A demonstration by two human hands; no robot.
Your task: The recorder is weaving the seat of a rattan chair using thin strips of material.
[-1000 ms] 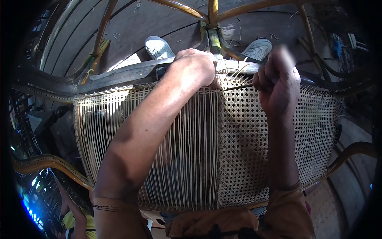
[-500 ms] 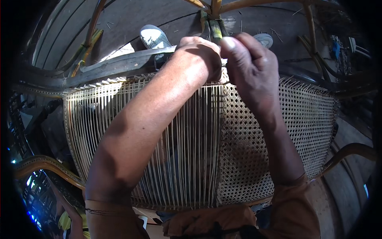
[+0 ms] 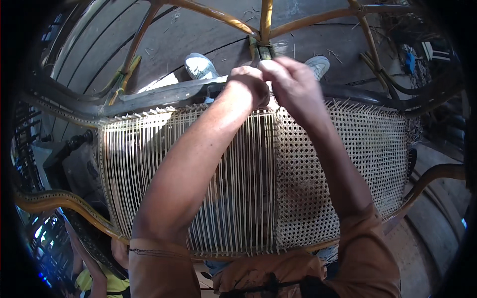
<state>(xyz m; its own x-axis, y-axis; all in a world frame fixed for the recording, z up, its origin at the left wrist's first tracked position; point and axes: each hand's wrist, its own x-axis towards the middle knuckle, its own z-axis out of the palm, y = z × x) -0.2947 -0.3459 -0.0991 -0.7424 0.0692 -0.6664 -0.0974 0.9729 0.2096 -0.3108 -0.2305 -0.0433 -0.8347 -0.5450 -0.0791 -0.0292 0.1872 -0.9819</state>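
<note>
Pale cane strands form a panel in a curved wooden frame in front of me. The left part is an open row of strands (image 3: 228, 198); the right part is finished mesh with small holes (image 3: 367, 144). Both my hands work close together at the panel's far edge, near the dark rail (image 3: 154, 102). My left hand (image 3: 249, 79) is closed, its fingers mostly hidden behind the wrist. Beside it, my right hand (image 3: 293, 84) is blurred by motion, thumb and fingers pinched together. Whatever either hand holds cannot be made out.
Brown bent poles (image 3: 213, 15) cross beyond the panel. Two light shoes (image 3: 200, 66) rest on the floor past the rail. Curved arms (image 3: 64, 199) flank the panel. Another person in yellow (image 3: 112, 284) is at the lower left. Plant scraps litter the floor.
The view has shifted, so more poles and floor show at the far side. My hands stay together at the far edge; the right one is now blurred, its thumb nearer the left hand.
</note>
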